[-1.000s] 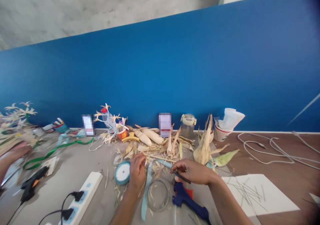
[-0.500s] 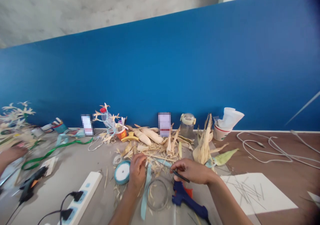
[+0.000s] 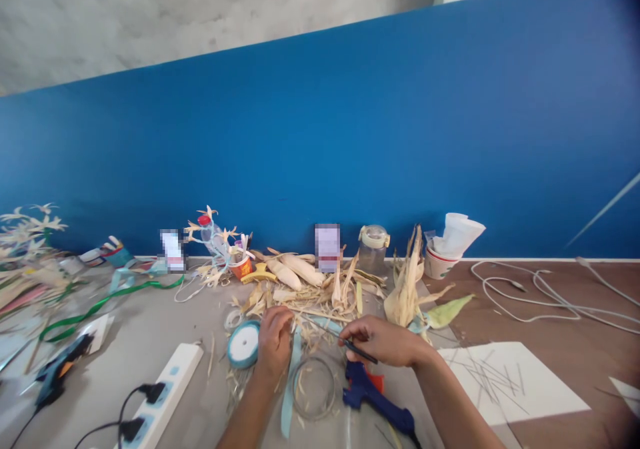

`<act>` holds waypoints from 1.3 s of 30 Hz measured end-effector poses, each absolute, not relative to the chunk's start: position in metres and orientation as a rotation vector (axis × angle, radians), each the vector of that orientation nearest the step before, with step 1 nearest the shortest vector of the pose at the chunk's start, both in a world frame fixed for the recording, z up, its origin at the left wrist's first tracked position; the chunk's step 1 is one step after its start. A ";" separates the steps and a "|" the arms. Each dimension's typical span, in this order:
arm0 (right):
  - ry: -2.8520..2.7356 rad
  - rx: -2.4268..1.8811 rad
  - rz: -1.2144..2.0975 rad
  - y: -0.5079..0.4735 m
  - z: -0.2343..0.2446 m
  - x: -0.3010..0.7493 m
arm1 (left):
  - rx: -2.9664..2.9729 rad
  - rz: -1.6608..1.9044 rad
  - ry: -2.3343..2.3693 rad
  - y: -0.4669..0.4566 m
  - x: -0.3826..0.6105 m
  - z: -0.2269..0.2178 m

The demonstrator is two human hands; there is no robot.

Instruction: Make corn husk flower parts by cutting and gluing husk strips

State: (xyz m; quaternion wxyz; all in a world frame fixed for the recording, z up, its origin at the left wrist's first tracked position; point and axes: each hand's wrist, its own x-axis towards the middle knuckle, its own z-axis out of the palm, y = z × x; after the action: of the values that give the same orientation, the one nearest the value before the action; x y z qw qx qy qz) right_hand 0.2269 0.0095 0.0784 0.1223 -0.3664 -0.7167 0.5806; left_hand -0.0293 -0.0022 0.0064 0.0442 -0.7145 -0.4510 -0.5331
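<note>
My left hand (image 3: 274, 344) is closed, its fingers curled over dry corn husk strips beside a roll of light blue ribbon (image 3: 244, 344). My right hand (image 3: 385, 340) pinches a thin dark tool (image 3: 361, 352), its tip pointing left toward the husk pile (image 3: 310, 299). A length of light blue ribbon (image 3: 289, 396) runs down between my forearms. A clear glass ring (image 3: 314, 388) lies just below the hands, and a blue glue gun (image 3: 376, 399) rests under my right wrist.
A white power strip (image 3: 163, 389) with black plugs lies front left, a black glue gun (image 3: 55, 372) farther left. Green ribbon (image 3: 100, 304), corn cobs (image 3: 295, 270), a glass jar (image 3: 375, 249), a paper cup (image 3: 443, 262), white cables (image 3: 540, 292) and a white sheet (image 3: 510, 386) surround the work spot.
Another person's hand at the far left edge has withdrawn out of view. My own hands have stayed almost in place; the view has shifted slightly.
</note>
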 end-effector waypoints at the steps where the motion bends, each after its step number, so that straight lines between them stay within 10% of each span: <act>1: -2.097 -1.064 1.693 0.010 0.078 0.227 | -2.187 -1.626 -1.381 -0.002 -0.029 0.006; 26: -2.142 -1.110 1.547 0.012 0.082 0.238 | -2.123 -1.758 -1.481 0.000 -0.032 0.004; 39: -1.967 -0.816 2.025 0.019 0.075 0.257 | -2.577 -1.829 -1.388 -0.006 -0.021 0.024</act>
State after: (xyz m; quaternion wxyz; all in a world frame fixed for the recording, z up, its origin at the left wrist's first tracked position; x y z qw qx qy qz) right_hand 0.2569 0.0190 0.0750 0.1014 -0.2763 -0.6659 0.6855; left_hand -0.0210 -0.0064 0.0241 -0.1541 -0.7377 -0.3975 -0.5236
